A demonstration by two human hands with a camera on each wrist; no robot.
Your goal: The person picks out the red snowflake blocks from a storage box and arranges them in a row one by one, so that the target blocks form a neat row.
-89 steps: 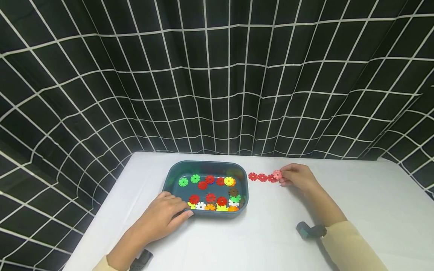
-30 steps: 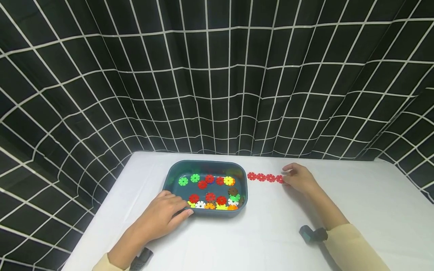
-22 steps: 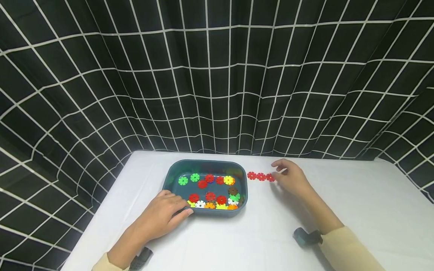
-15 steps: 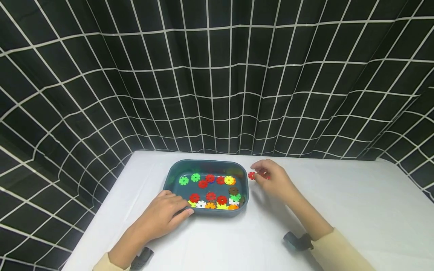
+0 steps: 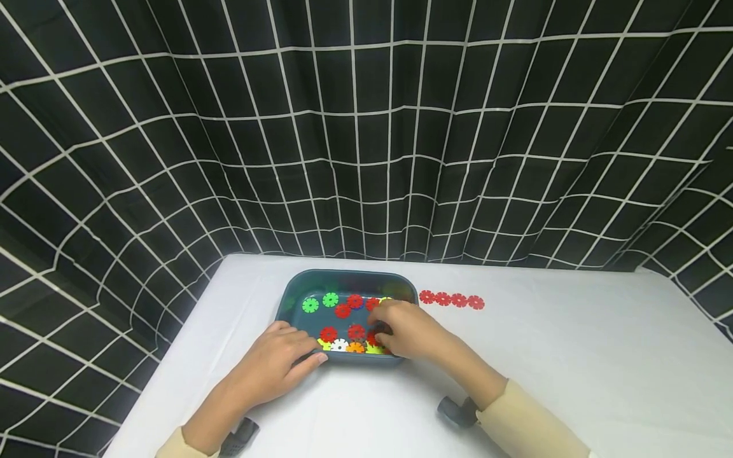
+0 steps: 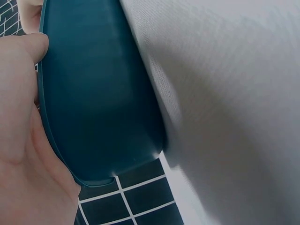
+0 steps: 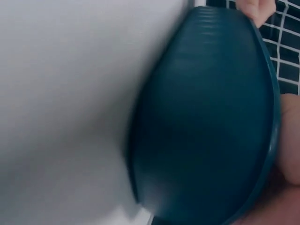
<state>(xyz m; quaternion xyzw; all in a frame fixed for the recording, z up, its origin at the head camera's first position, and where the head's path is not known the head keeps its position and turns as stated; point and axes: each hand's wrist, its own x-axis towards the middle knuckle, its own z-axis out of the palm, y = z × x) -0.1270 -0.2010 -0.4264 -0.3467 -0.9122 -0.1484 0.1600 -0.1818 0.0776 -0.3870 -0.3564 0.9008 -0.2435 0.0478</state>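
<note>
1. Left hand [image 5: 277,359] pinches the near rim of the tray [image 5: 366,360]; should that hold slacken, a push from the right hand could slide the tray over the worktop [image 5: 572,337].
2. Right hand [image 5: 409,327] dips into the tray, fingers bent; whether they pinch anything, I cannot tell. Loose discs [image 5: 356,331] left of its fingertips partly overlap, so a grab could bring up two.
3. Beyond and right of that hand, a careless sweep might disturb the red row [image 5: 446,299].
4. Hidden: discs under the right hand; both wrist views show mostly tray wall. Whether the row's discs interlock is too small to tell.
</note>
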